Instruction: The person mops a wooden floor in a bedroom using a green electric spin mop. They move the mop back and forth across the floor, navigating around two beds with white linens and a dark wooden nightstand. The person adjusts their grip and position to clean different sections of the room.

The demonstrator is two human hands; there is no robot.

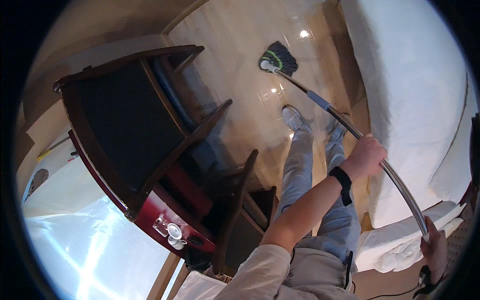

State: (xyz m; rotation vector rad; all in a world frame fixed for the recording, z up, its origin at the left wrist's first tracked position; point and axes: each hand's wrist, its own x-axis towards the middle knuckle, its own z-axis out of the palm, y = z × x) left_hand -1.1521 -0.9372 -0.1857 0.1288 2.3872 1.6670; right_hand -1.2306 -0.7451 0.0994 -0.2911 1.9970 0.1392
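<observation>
A mop with a long metal pole (400, 187) slants across the right half of the head view. Its dark grey mop head (285, 57), banded in green, rests on the shiny floor ahead of my feet. Midway along the pole, the fingers of my left hand (367, 154) are wrapped around it; a black band circles that wrist. My right hand (435, 247) grips the pole's upper end at the far right. A grey-blue sleeve (318, 99) sits on the pole between my left hand and the mop head.
Dark wooden chairs (125, 115) stand left at a red table (165, 215) holding a glass and white cups (175, 231). A white-covered bed or sofa (410, 85) runs along the right. My shoes (294, 118) stand on the wood-look floor (235, 40). A black cable (395, 296) lies lower right.
</observation>
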